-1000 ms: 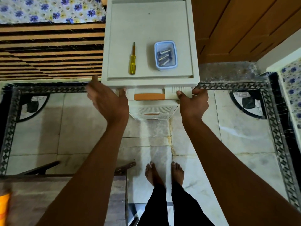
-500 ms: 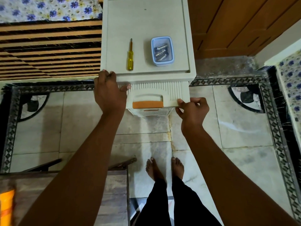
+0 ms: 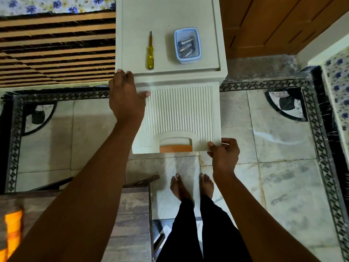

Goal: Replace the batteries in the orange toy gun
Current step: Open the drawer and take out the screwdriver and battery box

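Observation:
A white plastic cabinet (image 3: 170, 16) stands ahead of me. On its top lie a yellow-handled screwdriver (image 3: 150, 52) and a small blue-rimmed box (image 3: 187, 45) holding several batteries. My left hand (image 3: 125, 99) grips the cabinet's front left top edge, thumb on the ribbed front panel (image 3: 179, 112). My right hand (image 3: 223, 154) pinches that panel's lower right corner, beside its orange handle (image 3: 175, 148). The panel is raised outward toward me. A blurred orange object (image 3: 13, 231) lies at the far lower left; its shape is unclear.
A wooden table (image 3: 132, 214) sits at the lower left under my left arm. My bare feet (image 3: 190, 186) stand on the marble floor (image 3: 279, 167) just in front of the cabinet. A slatted bed frame (image 3: 56, 50) is on the left, a wooden door (image 3: 273, 21) on the right.
The ribbed front panel has swung out and up toward me, with my right hand following its lower corner. My left hand shifted slightly onto the cabinet's front left edge.

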The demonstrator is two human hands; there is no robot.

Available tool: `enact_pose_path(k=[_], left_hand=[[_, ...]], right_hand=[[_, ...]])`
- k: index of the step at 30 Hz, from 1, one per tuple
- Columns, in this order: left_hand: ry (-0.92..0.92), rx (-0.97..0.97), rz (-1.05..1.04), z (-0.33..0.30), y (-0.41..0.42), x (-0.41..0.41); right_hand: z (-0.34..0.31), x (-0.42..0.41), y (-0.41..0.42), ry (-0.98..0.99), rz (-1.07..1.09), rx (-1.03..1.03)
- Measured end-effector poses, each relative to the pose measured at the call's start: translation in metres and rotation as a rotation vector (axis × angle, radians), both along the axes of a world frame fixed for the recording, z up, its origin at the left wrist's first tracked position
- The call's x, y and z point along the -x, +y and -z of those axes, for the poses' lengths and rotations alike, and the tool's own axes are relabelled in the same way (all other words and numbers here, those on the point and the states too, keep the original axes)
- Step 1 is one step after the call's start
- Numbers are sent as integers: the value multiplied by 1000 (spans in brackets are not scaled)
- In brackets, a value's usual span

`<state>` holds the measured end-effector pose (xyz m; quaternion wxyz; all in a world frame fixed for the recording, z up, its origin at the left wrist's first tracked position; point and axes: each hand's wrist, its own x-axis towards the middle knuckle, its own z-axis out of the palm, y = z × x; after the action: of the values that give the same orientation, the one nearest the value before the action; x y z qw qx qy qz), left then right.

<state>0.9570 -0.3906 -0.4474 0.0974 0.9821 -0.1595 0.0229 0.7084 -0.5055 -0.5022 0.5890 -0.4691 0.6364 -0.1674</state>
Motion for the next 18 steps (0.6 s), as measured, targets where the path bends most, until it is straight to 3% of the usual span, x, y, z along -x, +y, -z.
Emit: enact_pose_path(k=[7, 18], left_hand=[[-85, 10, 48, 29, 10, 6], [-260, 186, 120, 68, 14, 3]], right_hand=[[60, -47, -28, 204, -224, -43], [92, -148, -62, 110, -185, -42]])
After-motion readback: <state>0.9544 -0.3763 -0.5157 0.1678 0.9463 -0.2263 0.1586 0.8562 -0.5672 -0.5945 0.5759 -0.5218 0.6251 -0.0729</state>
